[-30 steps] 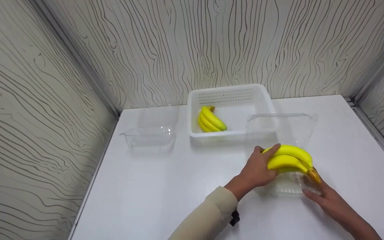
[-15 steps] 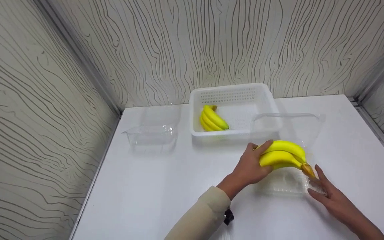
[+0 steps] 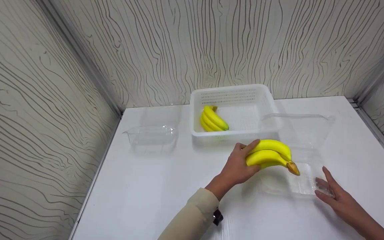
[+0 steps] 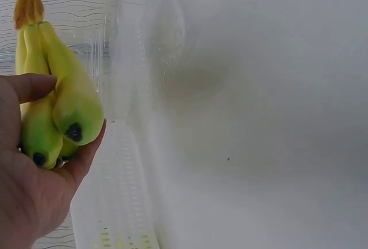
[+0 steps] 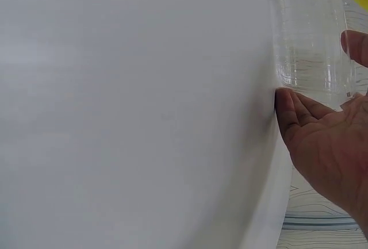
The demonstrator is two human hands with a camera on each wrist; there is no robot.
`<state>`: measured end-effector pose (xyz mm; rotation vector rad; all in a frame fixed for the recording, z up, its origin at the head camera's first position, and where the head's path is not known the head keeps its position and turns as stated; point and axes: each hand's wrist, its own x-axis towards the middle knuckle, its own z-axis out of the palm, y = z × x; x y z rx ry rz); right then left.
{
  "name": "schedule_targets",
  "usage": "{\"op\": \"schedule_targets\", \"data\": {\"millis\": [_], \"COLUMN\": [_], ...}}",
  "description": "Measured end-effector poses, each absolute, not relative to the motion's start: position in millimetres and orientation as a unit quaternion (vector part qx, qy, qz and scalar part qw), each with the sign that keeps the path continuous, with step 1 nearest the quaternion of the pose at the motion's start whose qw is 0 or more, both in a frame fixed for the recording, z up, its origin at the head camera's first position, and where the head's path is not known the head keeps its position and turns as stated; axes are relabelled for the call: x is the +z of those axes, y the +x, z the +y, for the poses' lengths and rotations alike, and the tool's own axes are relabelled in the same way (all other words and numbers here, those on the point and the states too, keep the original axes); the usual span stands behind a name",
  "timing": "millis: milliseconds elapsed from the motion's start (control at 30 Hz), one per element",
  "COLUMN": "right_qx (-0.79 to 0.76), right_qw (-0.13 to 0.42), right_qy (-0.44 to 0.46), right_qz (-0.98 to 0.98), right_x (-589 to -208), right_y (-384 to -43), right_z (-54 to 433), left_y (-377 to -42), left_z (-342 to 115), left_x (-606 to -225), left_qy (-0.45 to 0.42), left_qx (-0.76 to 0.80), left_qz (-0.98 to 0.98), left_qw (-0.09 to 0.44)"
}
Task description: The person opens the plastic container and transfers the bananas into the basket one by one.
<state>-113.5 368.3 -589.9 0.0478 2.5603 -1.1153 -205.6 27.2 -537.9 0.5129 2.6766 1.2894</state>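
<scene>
My left hand (image 3: 240, 166) grips a bunch of yellow bananas (image 3: 268, 155) from its blunt end, thumb on one side and fingers beneath. The brown stem points right, over an open clear plastic clamshell container (image 3: 303, 186). Seen from the left wrist, the bananas (image 4: 77, 96) have greenish, black-tipped ends near the palm. My right hand (image 3: 340, 198) holds the container's right end between thumb and fingers. In the right wrist view, its fingers (image 5: 293, 108) lie against the lower end of the clear wall, with the thumb near the rim. The container's lid (image 3: 307, 131) stands raised at the back.
A white perforated basket (image 3: 232, 134) stands at the back of the white table (image 3: 138, 200), with another banana bunch (image 3: 212, 119) at its left side. A second open clear clamshell (image 3: 152, 136) stands at the back left. Wood-patterned walls (image 3: 178, 43) enclose the table.
My left hand has moved left with the bananas, drawing the stem away from the container's right end. My right hand and the container have shifted slightly right.
</scene>
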Motion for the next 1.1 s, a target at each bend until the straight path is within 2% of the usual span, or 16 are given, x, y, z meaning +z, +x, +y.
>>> {"op": "schedule_targets", "data": {"millis": [467,1100], "right_qx": [-0.511,-0.508], "right_qw": [0.190,0.187], "right_qy": [0.017,0.027], "right_qz": [0.838,0.841], "right_x": [-592.4,-590.8], "right_y": [-107.8,-107.2], "right_z": [385.6,385.9], "left_y": [-210.4,-221.1], "left_z": [-3.5,-29.6], "left_x": [-548.5,-551.1], "left_qy": [0.124,0.101], "left_qx": [0.456,0.453], "left_qz": [0.880,0.885], "left_qw": [0.058,0.027]}}
